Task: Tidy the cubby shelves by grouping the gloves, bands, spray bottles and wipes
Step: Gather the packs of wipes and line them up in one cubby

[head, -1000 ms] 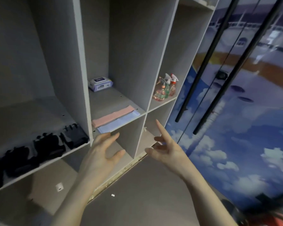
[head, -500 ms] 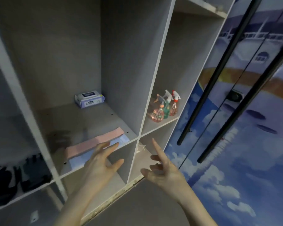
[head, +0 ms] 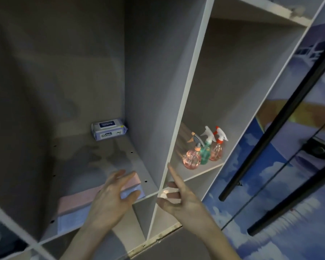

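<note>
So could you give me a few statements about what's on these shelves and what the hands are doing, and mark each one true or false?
1. The wipes pack lies at the back of the middle cubby. True.
2. Three spray bottles stand together in the cubby to the right. True.
3. The left hand grips a spray bottle. False: it is open and holds nothing, spread in front of the pink band and blue band.
4. The right hand holds the wipes pack. False: it is empty, with its forefinger pointing up by the shelf divider.
5. The two bands lie side by side at the front of the middle cubby. True.
</note>
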Motion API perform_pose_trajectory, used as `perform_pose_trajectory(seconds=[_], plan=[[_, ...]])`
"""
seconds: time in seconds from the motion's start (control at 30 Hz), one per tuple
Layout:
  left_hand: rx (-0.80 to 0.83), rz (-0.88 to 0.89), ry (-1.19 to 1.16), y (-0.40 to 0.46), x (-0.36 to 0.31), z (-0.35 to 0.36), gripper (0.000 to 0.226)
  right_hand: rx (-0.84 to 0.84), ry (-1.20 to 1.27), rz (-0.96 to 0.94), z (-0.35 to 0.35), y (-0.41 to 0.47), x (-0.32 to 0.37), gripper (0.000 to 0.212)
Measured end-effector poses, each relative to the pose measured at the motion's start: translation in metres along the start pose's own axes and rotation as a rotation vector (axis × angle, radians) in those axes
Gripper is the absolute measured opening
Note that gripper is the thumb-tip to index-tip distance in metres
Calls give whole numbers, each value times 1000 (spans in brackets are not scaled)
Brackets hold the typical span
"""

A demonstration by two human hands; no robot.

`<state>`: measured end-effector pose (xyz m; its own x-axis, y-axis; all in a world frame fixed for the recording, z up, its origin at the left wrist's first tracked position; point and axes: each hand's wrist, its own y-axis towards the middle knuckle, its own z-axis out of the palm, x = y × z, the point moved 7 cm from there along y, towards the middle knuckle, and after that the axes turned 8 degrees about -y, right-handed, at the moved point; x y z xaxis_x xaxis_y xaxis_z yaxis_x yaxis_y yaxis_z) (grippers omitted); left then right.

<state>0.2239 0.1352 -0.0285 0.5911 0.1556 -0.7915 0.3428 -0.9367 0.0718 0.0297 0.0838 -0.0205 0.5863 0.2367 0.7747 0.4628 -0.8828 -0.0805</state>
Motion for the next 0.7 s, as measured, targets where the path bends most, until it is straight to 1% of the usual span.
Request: perform_pose_trajectory(seconds=[0.1,0.17,0.3,0.37,0.53,0.7], plan=[[-91,-19,-23,8,-7,1,53,55,4,-85,-7,24,4,84],[-169,-64,-29,10,-12,4,54,129,-17,-145,-11,39,5,84],[-306,-149,-20,6,-14,2,53,209,-66,-246,-13,68,10,83],[-349,-203,-13,2,-12,2,53,242,-106,-284,-7,83,8,83],[-410,-298,-9,-6,9,-5,53,339,-203,-336,34,113,5,85],[-436,-402,-7,12,58,-12,55,376,-210,-356,78,157,-3,86]])
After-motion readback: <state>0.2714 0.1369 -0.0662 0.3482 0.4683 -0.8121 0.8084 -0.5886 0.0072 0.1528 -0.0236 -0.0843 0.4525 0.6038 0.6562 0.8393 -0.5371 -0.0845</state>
